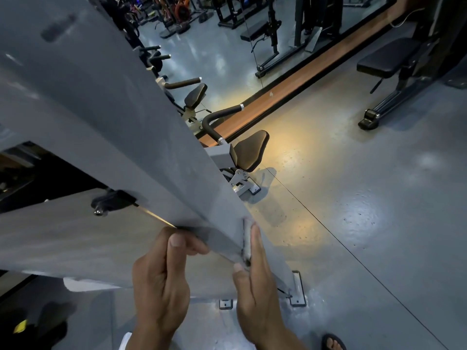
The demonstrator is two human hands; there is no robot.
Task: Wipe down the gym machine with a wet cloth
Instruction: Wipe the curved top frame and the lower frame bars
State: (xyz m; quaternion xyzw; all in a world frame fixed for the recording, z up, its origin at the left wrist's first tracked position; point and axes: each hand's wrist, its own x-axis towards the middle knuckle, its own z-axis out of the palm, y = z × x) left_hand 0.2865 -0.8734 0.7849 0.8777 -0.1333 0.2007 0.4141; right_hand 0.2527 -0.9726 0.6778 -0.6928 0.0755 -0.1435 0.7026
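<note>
Both hands are up against the lower edge of a grey metal panel (106, 127) on the gym machine. Left hand (161, 279) curls its fingers round the panel's bottom edge, thumb on the near face and fingertips tucked over the rim, so it grips the metal. Right hand (255, 286) lies with straight fingers along a small pale strip (247, 238) at the panel's corner; the thumb touches the strip's lower end, and whether that amounts to a pinch cannot be told. No cloth shows clearly in either hand; the strip is too small and blurred to name.

Just left of the left hand, a black knob with a shiny tip (111, 202) sticks out of the panel. Below the hands, a pale base plate (298, 289) sits on the grey floor (379, 198), with a smaller bracket (225, 304) near it. A sandalled foot (333, 343) shows at the bottom edge.

Beyond the panel stands a padded black seat (251, 150) with a curved black handle (219, 117) above it, beside a brown wooden strip (303, 72) under a wall mirror. A black bench (386, 59) stands well apart at the upper right.
</note>
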